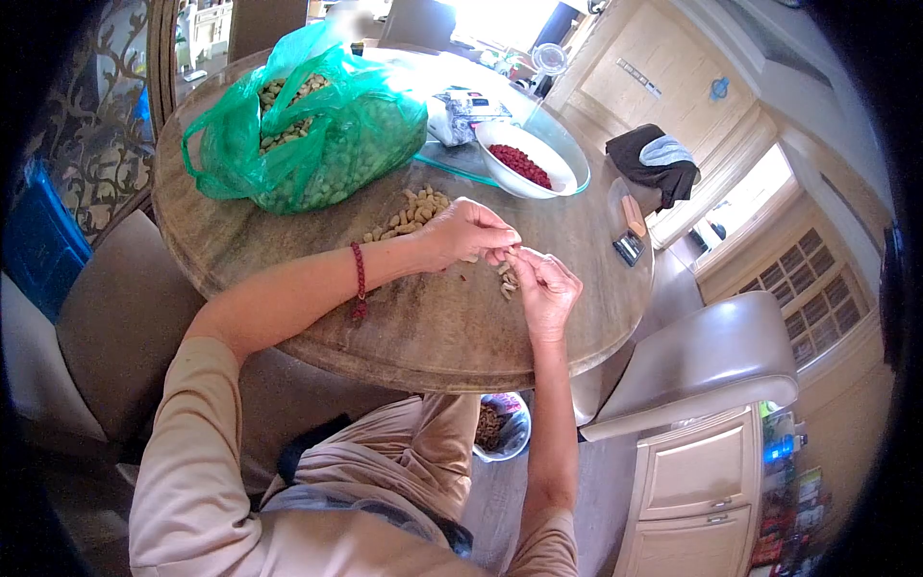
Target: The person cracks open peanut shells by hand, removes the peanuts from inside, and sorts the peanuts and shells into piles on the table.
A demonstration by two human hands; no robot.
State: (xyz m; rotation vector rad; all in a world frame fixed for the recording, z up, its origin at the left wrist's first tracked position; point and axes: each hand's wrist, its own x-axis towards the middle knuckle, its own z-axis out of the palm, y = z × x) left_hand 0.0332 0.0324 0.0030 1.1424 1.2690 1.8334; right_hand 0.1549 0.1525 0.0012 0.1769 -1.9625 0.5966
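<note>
My left hand (468,234), with a dark red braided bracelet (361,279) on its wrist, meets my right hand (548,293) above the round table. Fingertips of both hands pinch together on a peanut, mostly hidden by the fingers. A pile of unshelled peanuts (413,210) lies just beyond my left hand. Beside my right hand are a few pale peanut shells (507,281). Farther back, a white bowl (565,189) holds red-skinned peanut kernels (520,166). The green plastic bag (356,144) at the back left bulges with unshelled peanuts.
The wooden table (433,332) has a rounded near edge. Below it, a bucket (519,445) holds brown shells. A beige chair (707,351) is at the right, another chair (120,317) at the left. A small dark object (629,248) lies near the right edge.
</note>
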